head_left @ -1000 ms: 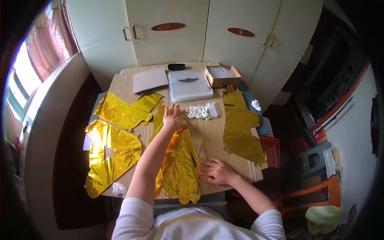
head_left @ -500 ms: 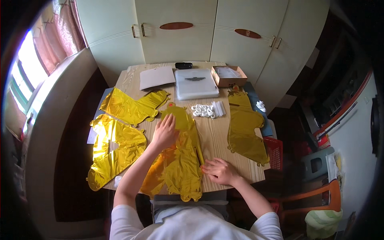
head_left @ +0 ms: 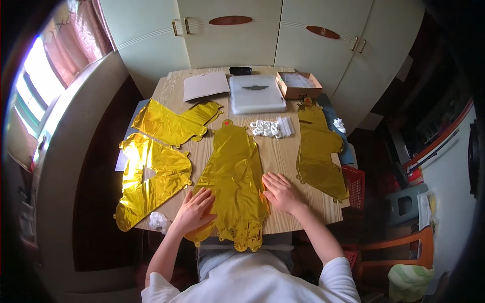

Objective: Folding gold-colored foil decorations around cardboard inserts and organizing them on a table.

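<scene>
A flat gold foil balloon, uninflated by its look, lies lengthwise at the middle of the table, its lower end hanging past the near edge. My left hand rests flat on its lower left side, fingers together and stretched out, holding nothing. Along the opposite side my right hand lies open, fingertips at the foil's edge. Two more gold foil balloons, an upper one and a lower one, lie to the left. Another gold foil balloon is spread on the right.
White ring-like coils and thin white sticks lie beyond the middle balloon. Farther back are a pale board, a stack of clear plastic bags, an open cardboard box and a black case. Crumpled white material sits near left.
My left hand has come down from the balloon's upper part to its lower left side. My right hand has moved slightly up. The middle balloon now lies flatter and more spread out.
</scene>
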The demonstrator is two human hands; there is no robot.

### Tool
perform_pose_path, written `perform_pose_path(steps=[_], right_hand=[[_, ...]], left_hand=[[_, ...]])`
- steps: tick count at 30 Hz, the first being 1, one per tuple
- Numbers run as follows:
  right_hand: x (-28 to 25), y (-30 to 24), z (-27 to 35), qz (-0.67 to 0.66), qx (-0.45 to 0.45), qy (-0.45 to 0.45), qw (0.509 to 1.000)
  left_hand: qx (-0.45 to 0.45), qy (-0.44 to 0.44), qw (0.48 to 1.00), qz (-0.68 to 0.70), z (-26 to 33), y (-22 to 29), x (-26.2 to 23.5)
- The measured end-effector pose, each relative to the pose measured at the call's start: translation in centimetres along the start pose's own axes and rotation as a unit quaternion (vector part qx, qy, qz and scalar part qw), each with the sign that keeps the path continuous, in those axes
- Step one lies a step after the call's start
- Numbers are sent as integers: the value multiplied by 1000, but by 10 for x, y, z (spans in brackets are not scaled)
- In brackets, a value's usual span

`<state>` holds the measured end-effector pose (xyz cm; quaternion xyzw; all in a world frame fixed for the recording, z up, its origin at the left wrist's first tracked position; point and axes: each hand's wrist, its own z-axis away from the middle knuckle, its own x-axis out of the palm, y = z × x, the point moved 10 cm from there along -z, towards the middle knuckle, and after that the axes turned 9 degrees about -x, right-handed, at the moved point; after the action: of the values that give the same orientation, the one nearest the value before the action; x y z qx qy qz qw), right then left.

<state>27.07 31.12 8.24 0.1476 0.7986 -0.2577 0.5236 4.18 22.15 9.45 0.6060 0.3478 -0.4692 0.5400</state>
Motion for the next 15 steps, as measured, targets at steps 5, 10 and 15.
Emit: perform_pose_path(steps=[5,10,15], right_hand=[[6,2,0,-10,9,-12,1000],[8,3,1,-14,12,-8,1000],[8,2,0,-8,13,-12,1000]], left_hand=[[8,-1,1000,21,-12,5,8],[15,-22,999,17,-22,19,10],[26,-27,999,30,-29,26,15]])
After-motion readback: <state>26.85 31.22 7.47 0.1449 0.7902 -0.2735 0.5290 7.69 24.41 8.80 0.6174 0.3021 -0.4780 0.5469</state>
